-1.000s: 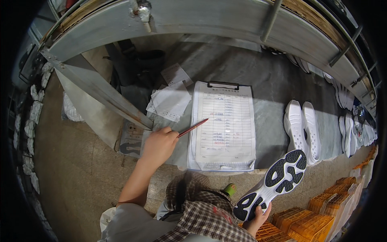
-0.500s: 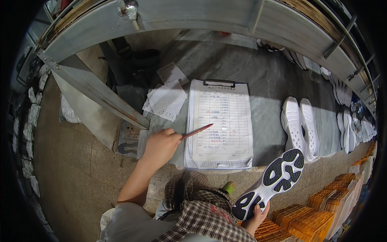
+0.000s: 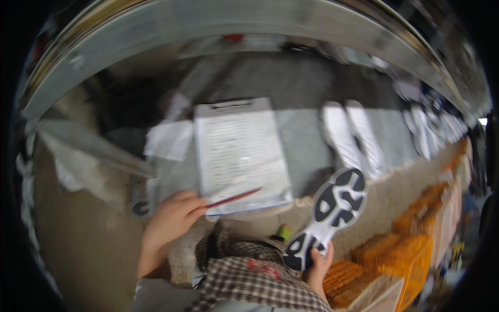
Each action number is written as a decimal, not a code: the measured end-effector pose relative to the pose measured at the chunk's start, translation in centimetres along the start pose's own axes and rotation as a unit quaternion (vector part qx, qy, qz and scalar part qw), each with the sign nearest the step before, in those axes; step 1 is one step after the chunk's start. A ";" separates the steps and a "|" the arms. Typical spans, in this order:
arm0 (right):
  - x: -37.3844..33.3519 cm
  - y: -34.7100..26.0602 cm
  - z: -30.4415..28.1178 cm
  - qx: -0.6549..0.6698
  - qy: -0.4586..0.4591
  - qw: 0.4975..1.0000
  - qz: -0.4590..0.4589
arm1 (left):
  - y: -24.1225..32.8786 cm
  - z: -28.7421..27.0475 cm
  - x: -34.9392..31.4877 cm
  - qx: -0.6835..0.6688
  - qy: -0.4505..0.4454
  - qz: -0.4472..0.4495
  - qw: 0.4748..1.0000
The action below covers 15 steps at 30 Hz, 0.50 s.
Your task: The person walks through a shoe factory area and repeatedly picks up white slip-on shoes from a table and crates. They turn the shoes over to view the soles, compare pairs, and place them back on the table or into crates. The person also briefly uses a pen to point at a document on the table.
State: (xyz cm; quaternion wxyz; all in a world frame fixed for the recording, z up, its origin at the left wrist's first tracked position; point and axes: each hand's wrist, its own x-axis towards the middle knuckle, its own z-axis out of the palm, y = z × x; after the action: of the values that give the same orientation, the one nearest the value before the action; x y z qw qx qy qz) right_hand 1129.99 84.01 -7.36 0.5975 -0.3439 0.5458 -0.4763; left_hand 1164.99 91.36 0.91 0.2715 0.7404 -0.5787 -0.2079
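My left hand (image 3: 177, 212) is closed round a red pen (image 3: 235, 197), whose far end reaches over the lower part of a clipboard (image 3: 235, 103). Handwritten sheets of paper (image 3: 241, 148) lie under its black clip; the writing is blurred. In my right hand (image 3: 320, 264) is a shoe sole (image 3: 328, 213), gripped at its near end with the thumb on the underside. Its black tread pads and white frame face up, and it tilts away to the right. Beyond it, two white shoe soles (image 3: 351, 136) lie side by side on the grey table.
Loose white papers (image 3: 169, 140) lie left of the clipboard on the grey table (image 3: 301, 132). A metal beam (image 3: 244, 26) spans the far side, and a slanted metal leg (image 3: 99, 148) stands at left. Orange crates (image 3: 400, 260) stand at lower right. More white soles (image 3: 420, 132) line the right.
The view has swung right and blurred, so the table things sit further left. The pen now lies lower over the clipboard. Both hands keep hold of the pen and the sole.
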 end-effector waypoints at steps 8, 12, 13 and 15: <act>0.4 -0.6 -1.4 0.091 0.006 0.996 0.021 | 1.3 3.8 1.2 -0.115 -0.312 0.159 0.929; 0.2 -2.0 -3.2 0.160 0.009 0.986 0.039 | 2.7 7.1 2.8 -0.082 -0.401 0.172 0.896; 0.2 -2.5 -3.8 0.183 0.024 0.982 0.038 | 3.4 8.0 3.2 -0.092 -0.418 0.182 0.885; 0.4 -3.3 -5.4 0.211 0.047 0.975 0.047 | 5.2 9.9 4.1 -0.094 -0.455 0.187 0.866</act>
State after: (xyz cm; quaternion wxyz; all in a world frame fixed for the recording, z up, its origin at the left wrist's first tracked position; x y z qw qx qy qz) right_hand 1124.00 83.23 -5.33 0.6520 -0.1614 0.4762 -0.5675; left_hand 1155.96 84.80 -3.29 0.0803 0.4129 -0.7432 -0.5203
